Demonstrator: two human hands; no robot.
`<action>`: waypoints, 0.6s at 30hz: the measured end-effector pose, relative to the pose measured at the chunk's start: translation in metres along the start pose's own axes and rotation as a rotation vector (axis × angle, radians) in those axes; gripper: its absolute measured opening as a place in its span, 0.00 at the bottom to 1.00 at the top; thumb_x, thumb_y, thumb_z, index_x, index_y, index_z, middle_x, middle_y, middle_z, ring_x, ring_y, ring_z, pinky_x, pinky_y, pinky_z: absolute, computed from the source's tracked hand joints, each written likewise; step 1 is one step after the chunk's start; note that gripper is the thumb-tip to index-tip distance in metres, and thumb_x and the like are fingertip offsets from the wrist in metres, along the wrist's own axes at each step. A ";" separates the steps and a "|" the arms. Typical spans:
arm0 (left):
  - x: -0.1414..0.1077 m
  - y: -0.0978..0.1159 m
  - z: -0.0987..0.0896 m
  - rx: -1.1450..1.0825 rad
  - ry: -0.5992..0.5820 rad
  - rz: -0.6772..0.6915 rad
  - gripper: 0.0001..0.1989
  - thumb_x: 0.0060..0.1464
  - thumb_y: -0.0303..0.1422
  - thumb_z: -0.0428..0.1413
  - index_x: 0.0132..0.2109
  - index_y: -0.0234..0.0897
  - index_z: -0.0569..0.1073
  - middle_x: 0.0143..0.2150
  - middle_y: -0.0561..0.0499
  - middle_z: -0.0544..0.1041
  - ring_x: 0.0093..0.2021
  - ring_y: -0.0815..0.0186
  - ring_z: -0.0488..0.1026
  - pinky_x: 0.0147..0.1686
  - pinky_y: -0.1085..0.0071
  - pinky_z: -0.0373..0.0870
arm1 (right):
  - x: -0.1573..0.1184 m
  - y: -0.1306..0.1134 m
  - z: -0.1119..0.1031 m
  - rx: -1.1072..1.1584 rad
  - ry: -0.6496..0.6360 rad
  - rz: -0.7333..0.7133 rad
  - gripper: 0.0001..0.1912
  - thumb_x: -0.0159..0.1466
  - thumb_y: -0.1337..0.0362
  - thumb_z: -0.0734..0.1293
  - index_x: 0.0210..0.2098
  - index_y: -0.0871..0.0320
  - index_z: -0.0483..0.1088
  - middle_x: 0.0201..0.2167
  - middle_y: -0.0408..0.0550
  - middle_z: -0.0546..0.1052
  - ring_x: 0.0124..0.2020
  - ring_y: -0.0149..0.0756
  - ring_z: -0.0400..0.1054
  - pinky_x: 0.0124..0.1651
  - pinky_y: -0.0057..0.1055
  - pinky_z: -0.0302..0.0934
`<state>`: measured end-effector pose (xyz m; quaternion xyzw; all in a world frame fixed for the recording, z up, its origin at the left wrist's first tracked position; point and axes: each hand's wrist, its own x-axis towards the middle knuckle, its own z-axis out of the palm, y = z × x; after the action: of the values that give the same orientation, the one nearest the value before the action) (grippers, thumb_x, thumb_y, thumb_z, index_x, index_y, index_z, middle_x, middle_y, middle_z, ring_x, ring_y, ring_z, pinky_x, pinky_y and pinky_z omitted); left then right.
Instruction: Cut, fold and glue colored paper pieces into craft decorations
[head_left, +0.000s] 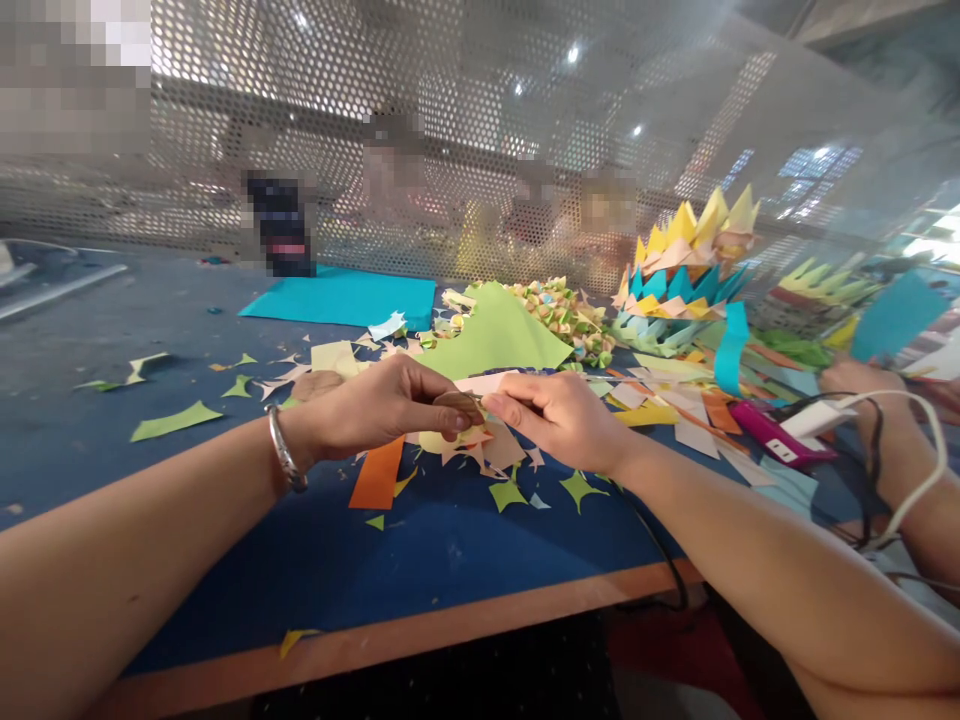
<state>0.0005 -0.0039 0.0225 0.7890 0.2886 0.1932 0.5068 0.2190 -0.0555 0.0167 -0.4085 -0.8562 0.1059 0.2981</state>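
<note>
As L hand (390,402) grips, brown pc (469,403) runs ~L-R.

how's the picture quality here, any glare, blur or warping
In the head view, small bright spots glare at the perforated screen; the upper-right background looks soft and smeared; both forearms look stretched toward the lower corners; mosaic blocks hide patches at upper left; the left hand and right hand are fairly clear.

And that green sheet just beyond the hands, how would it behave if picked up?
The green sheet would probably feel light, since it looks like thin paper. It may sag when lifted, being broad and thin, and its pointed corners could crease.
</note>
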 end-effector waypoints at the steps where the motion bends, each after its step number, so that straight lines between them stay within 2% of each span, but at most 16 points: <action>1: 0.000 0.000 0.000 -0.011 0.003 0.000 0.07 0.50 0.33 0.61 0.36 0.37 0.82 0.33 0.50 0.83 0.34 0.65 0.76 0.38 0.69 0.72 | 0.000 0.000 0.000 -0.001 -0.002 0.002 0.23 0.71 0.54 0.59 0.22 0.56 0.57 0.17 0.35 0.54 0.19 0.25 0.49 0.24 0.27 0.45; 9: -0.001 0.002 0.004 -0.049 -0.076 -0.004 0.06 0.53 0.33 0.60 0.34 0.37 0.81 0.33 0.51 0.82 0.34 0.67 0.76 0.38 0.69 0.72 | 0.000 0.000 0.000 0.004 -0.001 0.012 0.23 0.71 0.54 0.59 0.22 0.56 0.57 0.18 0.36 0.55 0.20 0.25 0.51 0.25 0.27 0.46; 13: -0.005 0.006 0.003 -0.008 -0.088 0.006 0.07 0.54 0.35 0.59 0.35 0.35 0.78 0.31 0.51 0.81 0.32 0.68 0.76 0.34 0.71 0.71 | 0.000 0.001 -0.002 0.044 0.037 0.042 0.22 0.71 0.53 0.59 0.23 0.56 0.58 0.17 0.35 0.53 0.18 0.25 0.50 0.24 0.27 0.45; 16: -0.010 0.012 0.001 0.122 -0.095 -0.025 0.10 0.55 0.38 0.57 0.40 0.35 0.75 0.31 0.50 0.80 0.28 0.68 0.76 0.28 0.73 0.69 | 0.000 0.002 -0.005 0.058 0.076 0.080 0.22 0.71 0.51 0.59 0.23 0.56 0.57 0.17 0.34 0.51 0.18 0.24 0.48 0.23 0.26 0.44; 18: -0.013 0.015 -0.002 0.338 -0.012 -0.067 0.13 0.55 0.37 0.56 0.44 0.36 0.75 0.28 0.51 0.80 0.24 0.68 0.74 0.22 0.75 0.63 | 0.000 0.003 -0.006 0.059 0.084 0.086 0.22 0.70 0.51 0.59 0.23 0.56 0.57 0.17 0.34 0.51 0.17 0.24 0.47 0.22 0.26 0.44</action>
<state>-0.0062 -0.0159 0.0372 0.8540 0.3403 0.1202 0.3747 0.2240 -0.0539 0.0207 -0.4402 -0.8210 0.1263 0.3409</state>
